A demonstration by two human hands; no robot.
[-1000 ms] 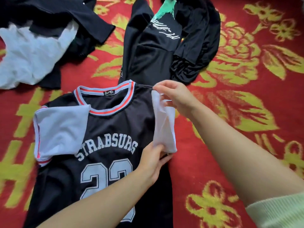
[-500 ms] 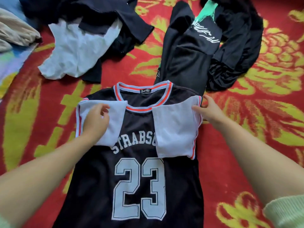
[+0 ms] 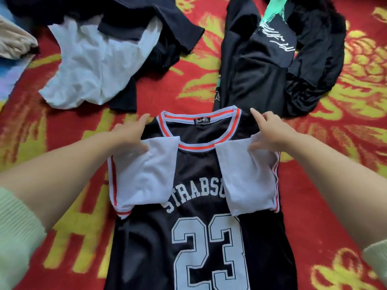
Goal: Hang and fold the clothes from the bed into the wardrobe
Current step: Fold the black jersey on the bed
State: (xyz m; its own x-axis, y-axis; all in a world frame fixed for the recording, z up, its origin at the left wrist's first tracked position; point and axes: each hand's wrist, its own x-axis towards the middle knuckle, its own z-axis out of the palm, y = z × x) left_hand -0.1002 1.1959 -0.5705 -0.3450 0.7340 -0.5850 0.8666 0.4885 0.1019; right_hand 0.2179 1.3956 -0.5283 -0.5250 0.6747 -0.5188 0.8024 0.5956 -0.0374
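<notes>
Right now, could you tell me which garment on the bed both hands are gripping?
The black number 23 jersey, nearest the camera; the others lie untouched beyond its collar.

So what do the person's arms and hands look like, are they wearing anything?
Both forearms are bare. A pale green, ribbed knit sleeve is pushed up on each arm: the left sleeve shows at the lower left edge, the right sleeve at the lower right. The left hand and right hand wear no gloves, and no rings, watch or bracelets show.
</notes>
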